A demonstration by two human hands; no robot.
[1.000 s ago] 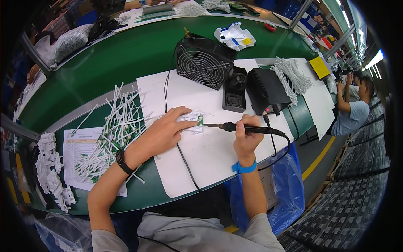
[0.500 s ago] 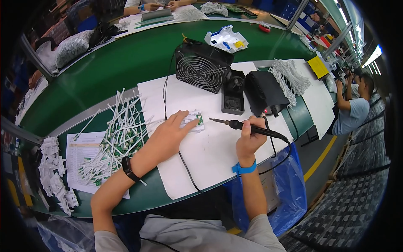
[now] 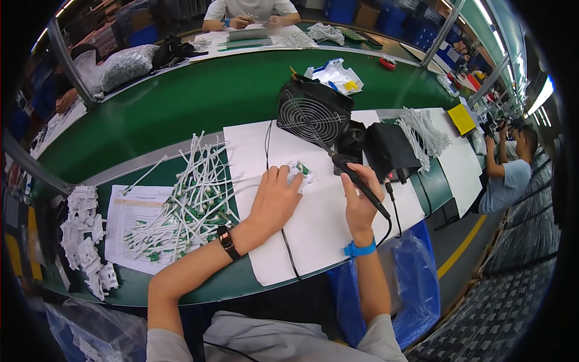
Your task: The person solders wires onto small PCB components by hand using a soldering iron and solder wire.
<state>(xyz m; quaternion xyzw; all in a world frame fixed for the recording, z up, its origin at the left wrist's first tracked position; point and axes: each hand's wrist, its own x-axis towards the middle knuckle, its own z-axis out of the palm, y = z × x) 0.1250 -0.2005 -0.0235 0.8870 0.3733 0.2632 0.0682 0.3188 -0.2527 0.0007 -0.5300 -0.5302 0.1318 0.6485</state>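
At the left end of the green tabletop, white plastic brackets lie in a loose heap. Just right of them is a white printed sheet, with a heading line and a ruled table whose top row is yellowish; the lettering is too small to read. White cables with green circuit boards sprawl partly over that sheet.

Near the middle of the tabletop lies a white covering sheet. The left hand, black band at the wrist, rests there with its fingers close together and its thumb apart, touching a white plastic part that carries a small green board. Whether this hand grips or only presses, I cannot tell. Behind, toward the far edge, a black fan stands behind a round wire grille.

Right of the part, the right hand, blue band at the wrist, pinches a black-handled soldering iron between thumb and fingers, its front end angled toward the far edge. Farther right are a black box with a red light, a bundle of white cables and a yellow block.
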